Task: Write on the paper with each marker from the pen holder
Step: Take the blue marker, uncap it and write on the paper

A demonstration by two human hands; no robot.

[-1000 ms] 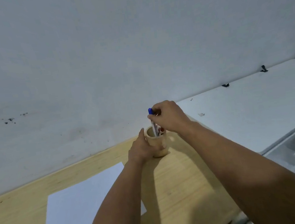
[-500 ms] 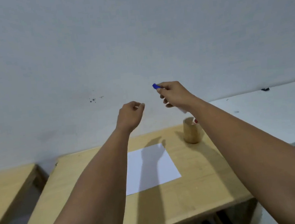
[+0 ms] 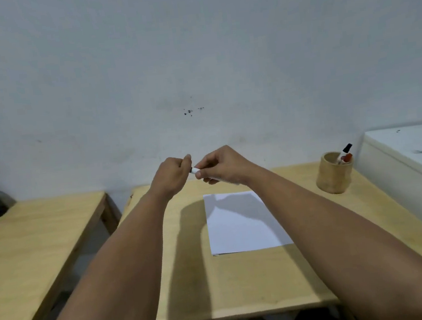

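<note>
The marker (image 3: 195, 170) has come out of the holder (image 3: 334, 176) since a second ago and now sits raised between both hands above the far edge of the paper (image 3: 240, 222). The right hand (image 3: 225, 166) has its fingers wrapped round the white barrel; the left hand (image 3: 172, 174) has let go of the holder and closes its fingers over the cap end, hiding the blue cap, so it is probably about to pull it off, though the view is too small to tell if it has loosened. That would make writing the next step.

The holder is a smooth, pale wooden cylinder standing at the right of the light wood bench (image 3: 239, 283), with a black-capped and a red-capped marker leaning inside. The paper is a plain white sheet, flat and unmarked.
</note>
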